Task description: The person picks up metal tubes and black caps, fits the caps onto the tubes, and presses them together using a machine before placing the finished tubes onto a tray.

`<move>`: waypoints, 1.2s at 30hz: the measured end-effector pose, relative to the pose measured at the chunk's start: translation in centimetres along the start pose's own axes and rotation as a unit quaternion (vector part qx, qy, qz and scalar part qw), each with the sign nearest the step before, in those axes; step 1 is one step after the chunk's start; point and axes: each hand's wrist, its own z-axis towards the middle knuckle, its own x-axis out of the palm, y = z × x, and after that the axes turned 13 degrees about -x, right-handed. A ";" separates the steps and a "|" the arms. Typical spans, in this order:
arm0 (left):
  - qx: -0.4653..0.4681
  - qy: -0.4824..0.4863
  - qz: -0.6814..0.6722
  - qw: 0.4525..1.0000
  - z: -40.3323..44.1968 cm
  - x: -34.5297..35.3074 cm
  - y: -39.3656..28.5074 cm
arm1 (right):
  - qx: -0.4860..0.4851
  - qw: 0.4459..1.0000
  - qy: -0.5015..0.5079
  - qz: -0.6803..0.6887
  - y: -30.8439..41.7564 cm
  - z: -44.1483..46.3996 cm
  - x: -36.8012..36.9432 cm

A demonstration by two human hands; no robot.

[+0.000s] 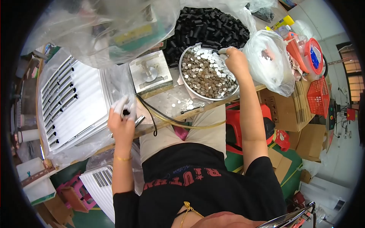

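My left hand [122, 118], with white covers on its fingertips, is curled at the table's front edge. Its fingers close around a silver tube [140, 120]; a small black piece [126, 112] shows between them. My right hand [236, 62] reaches over the far right rim of a round metal pan [207, 98]. Its fingers are bent together, and whatever is between them is too small to make out. White discs [207, 54] and brownish discs [207, 78] fill the pan. A heap of short black tubular pieces [209, 28] lies just behind it.
A metal block fixture [151, 72] stands left of the pan. Silver tubes with black ends [61, 89] lie in rows on white sheets [89, 97] at left. Clear plastic [106, 34] hangs over the back left. A plastic bag [268, 62] and red basket [318, 97] are at right.
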 end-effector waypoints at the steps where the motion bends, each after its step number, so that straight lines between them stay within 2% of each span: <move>1: -0.051 0.016 -0.021 0.998 0.8 1.1 -0.6 | -0.015 0.999 -0.023 -0.047 -0.8 0.3 0.8; 2: -0.102 0.030 -0.041 0.993 1.5 2.0 -1.1 | -0.015 0.998 -0.026 -0.047 -0.8 0.5 0.7; 4: -0.108 0.036 -0.053 0.992 2.5 3.4 -1.9 | -0.012 0.997 0.007 -0.072 -0.3 1.0 0.7; 5: -0.116 0.045 -0.064 0.990 3.0 4.0 -1.9 | -0.056 0.996 -0.007 -0.073 -1.0 1.2 1.5; 6: -0.116 0.044 -0.062 0.990 3.5 4.6 -1.7 | -0.056 0.996 -0.007 -0.070 -1.3 1.4 2.0; 9: 0.031 -0.008 0.081 0.996 4.9 6.6 -0.6 | -0.088 0.989 0.033 -0.113 -1.1 2.1 2.1; 12: 0.081 -0.030 0.160 0.983 5.6 7.1 -0.5 | -0.079 0.994 0.037 -0.065 -0.8 1.2 1.0; 14: 0.067 -0.011 0.170 0.983 5.9 7.2 -0.1 | -0.030 0.995 -0.007 0.094 -0.6 0.2 0.5; 20: 0.043 0.024 0.189 0.981 6.6 7.8 0.1 | 0.000 0.982 -0.017 0.187 0.4 -1.9 0.7; 22: 0.035 0.023 0.189 0.981 6.8 7.8 0.0 | -0.074 0.917 -0.116 0.373 0.7 -2.0 2.2; 23: 0.039 0.021 0.180 0.983 6.8 7.9 -0.1 | -0.036 0.875 -0.098 0.473 1.8 -2.1 2.0; 26: 0.060 0.013 0.174 0.983 6.5 7.8 0.5 | -0.035 0.779 -0.084 0.620 5.0 -2.0 2.5; 28: 0.079 0.010 0.135 0.988 5.8 7.5 0.3 | -0.063 0.782 -0.079 0.615 6.6 -1.7 4.0; 31: 0.056 0.012 0.152 0.987 5.2 6.8 -0.4 | 0.026 0.760 -0.021 0.650 13.5 -0.8 3.0; 32: 0.052 0.020 0.149 0.987 5.3 6.8 -0.4 | 0.051 0.777 -0.003 0.627 16.0 -0.5 1.8; 34: 0.059 0.023 0.142 0.988 5.3 7.0 -0.2 | -0.036 0.793 -0.010 0.607 17.4 1.0 3.3; 36: 0.088 0.004 0.122 0.989 5.4 7.3 -0.1 | -0.054 0.836 -0.011 0.547 18.5 2.1 3.7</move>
